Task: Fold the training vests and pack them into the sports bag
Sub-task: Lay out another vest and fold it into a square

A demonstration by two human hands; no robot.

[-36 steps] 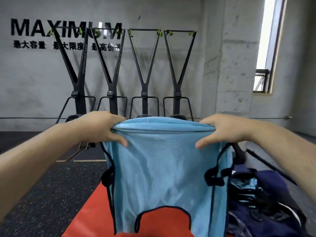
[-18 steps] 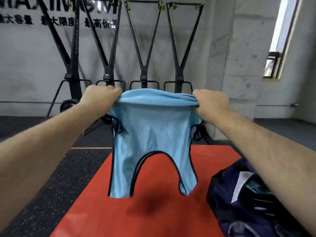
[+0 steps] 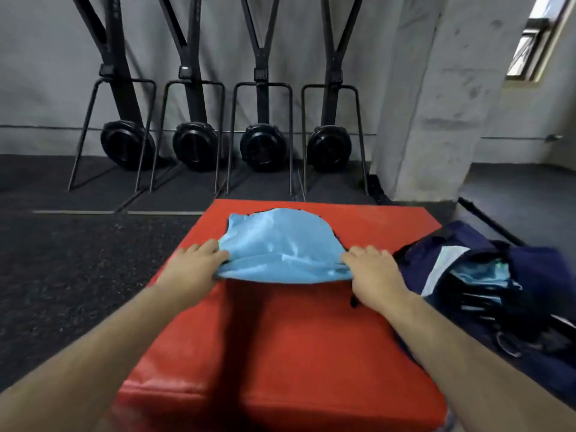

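A light blue training vest (image 3: pixel 280 244) with dark trim lies across the far part of a red padded block (image 3: pixel 280 338). Its near edge is lifted off the pad. My left hand (image 3: pixel 194 265) grips the vest's left corner. My right hand (image 3: pixel 372 269) grips the right corner, with a dark strap end hanging below it. A navy sports bag (image 3: pixel 486 275) lies open to the right of the block, with blue fabric and dark items showing inside.
Several black exercise machines (image 3: pixel 261 145) stand in a row against the grey back wall. A concrete pillar (image 3: pixel 436 104) rises at the right. Dark rubber flooring (image 3: pixel 78 260) surrounds the red block.
Both hands have lowered the vest from hanging in the air down onto the red block. The view has tilted downward.
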